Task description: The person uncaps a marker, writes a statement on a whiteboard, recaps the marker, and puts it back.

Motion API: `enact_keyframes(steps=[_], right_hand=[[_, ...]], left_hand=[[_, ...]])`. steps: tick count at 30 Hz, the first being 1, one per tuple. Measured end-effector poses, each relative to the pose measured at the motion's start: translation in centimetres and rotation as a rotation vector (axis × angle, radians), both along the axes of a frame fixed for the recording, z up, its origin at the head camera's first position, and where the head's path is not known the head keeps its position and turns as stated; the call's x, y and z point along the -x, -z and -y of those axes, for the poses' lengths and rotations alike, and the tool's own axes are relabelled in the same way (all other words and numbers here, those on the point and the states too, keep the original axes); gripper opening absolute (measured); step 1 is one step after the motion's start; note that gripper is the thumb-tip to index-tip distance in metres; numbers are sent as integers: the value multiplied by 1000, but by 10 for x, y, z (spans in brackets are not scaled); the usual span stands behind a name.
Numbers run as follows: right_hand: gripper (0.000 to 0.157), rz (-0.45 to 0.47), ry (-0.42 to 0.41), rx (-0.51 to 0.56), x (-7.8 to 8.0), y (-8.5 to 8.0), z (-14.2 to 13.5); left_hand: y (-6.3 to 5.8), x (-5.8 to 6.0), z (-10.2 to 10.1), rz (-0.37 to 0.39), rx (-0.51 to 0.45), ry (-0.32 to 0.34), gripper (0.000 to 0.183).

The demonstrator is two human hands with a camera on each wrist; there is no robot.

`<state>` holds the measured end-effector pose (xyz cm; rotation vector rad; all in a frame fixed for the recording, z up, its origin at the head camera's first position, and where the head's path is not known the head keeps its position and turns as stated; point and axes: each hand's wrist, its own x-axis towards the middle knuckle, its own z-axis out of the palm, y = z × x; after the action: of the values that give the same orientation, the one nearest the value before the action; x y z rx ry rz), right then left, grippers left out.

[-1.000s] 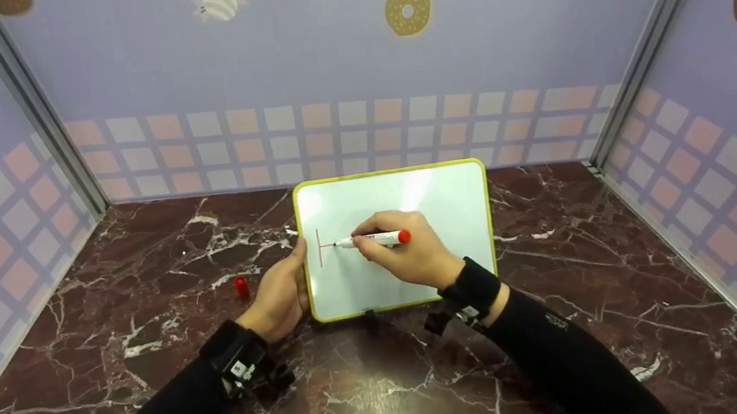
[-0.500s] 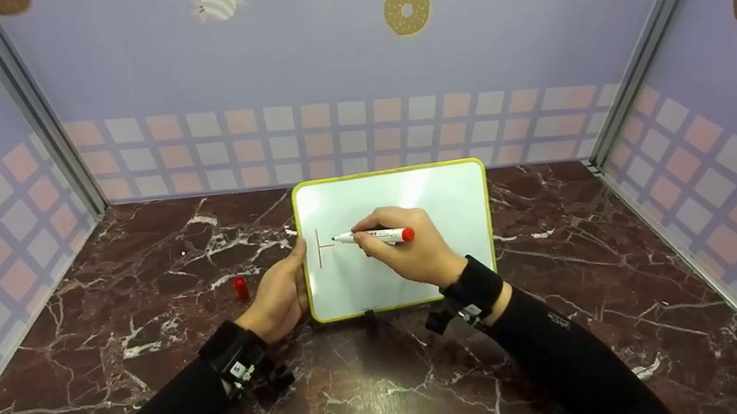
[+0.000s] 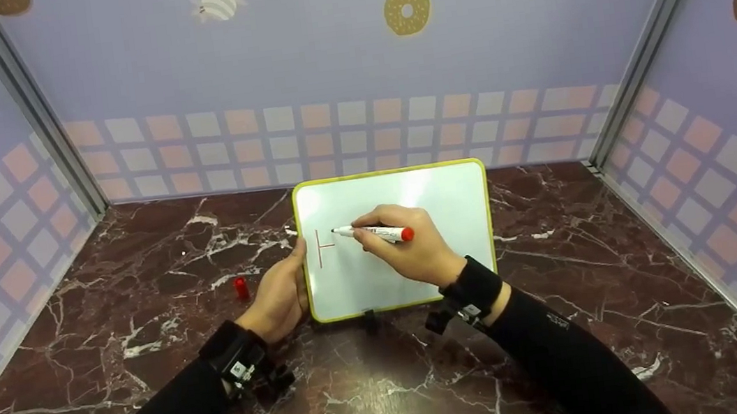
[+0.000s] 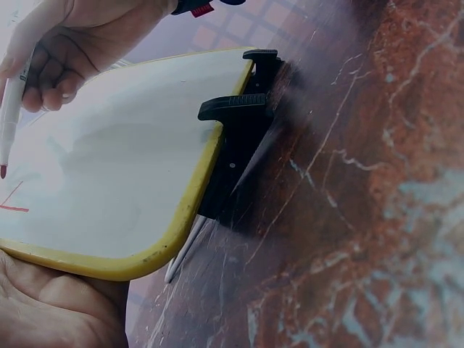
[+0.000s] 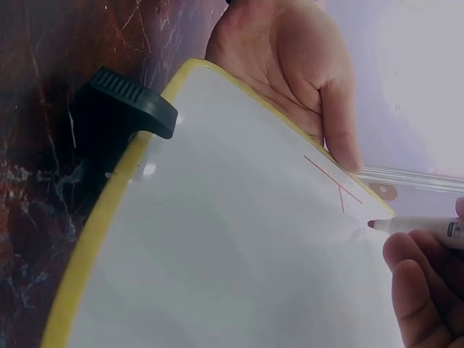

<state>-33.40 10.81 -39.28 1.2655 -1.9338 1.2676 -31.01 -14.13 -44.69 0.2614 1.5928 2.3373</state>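
Observation:
A whiteboard with a yellow frame stands tilted back on the table, held at its foot by black clips. My left hand grips its left edge, thumb along the frame and the other fingers hidden behind. My right hand pinches a white marker with a red end, its uncapped tip close to the board surface. Thin red strokes, one upright and one short crossbar to its right, mark the board's left part. In the right wrist view the marker tip is beside these strokes.
A red marker cap stands on the dark marbled table, left of my left hand. Behind the board rises a lilac wall with pink and white squares. Side walls with metal posts close in both sides.
The marker tip has finished the short crossbar, left its right end and moved up a little above it. My left hand and the board have stayed in place.

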Motion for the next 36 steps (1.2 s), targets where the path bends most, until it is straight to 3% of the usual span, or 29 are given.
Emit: enact_keyframes(steps=[36], right_hand=[[12,32,10,2,2,4,1]], left_hand=[[0,1,0,3,5,-7,74]])
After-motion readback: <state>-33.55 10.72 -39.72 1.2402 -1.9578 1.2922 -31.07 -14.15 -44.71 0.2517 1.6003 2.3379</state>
